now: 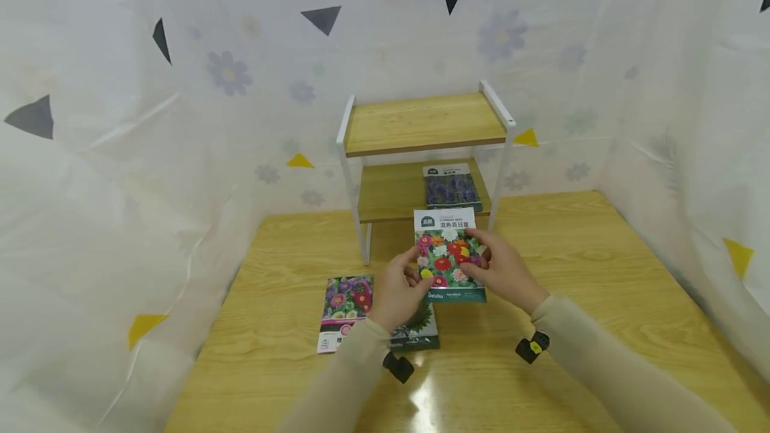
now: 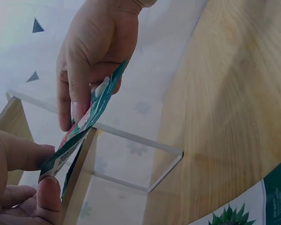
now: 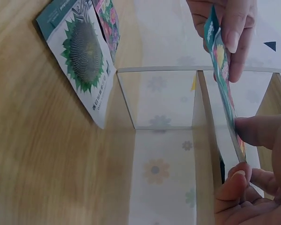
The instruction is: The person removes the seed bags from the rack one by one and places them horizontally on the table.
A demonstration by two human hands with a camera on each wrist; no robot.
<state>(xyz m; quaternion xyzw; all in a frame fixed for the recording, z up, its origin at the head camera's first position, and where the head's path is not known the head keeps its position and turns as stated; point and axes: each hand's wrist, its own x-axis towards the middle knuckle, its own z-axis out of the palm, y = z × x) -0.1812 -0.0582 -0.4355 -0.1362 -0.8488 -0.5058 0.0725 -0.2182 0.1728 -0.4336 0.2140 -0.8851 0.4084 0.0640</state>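
Both hands hold a seed packet (image 1: 448, 246) with colourful zinnia-like flowers on its front, raised above the table before the shelf. My left hand (image 1: 398, 291) pinches its left edge between thumb and fingers. On the other side my right hand (image 1: 508, 267) pinches the right edge. The wrist views show the packet nearly edge-on, slightly bent. Below my left hand, a sunflower seed packet (image 3: 84, 54) lies on the table, partly covered in the head view. Beside it lies a packet with pink and purple flowers (image 1: 345, 306), its right side behind the left hand.
A small two-tier shelf (image 1: 421, 122) with white side frames stands at the back of the wooden table (image 1: 577, 266). On its lower board lies a purple-flower seed packet (image 1: 452, 187), towards the right. Patterned white sheeting (image 1: 397, 32) hangs around the table.
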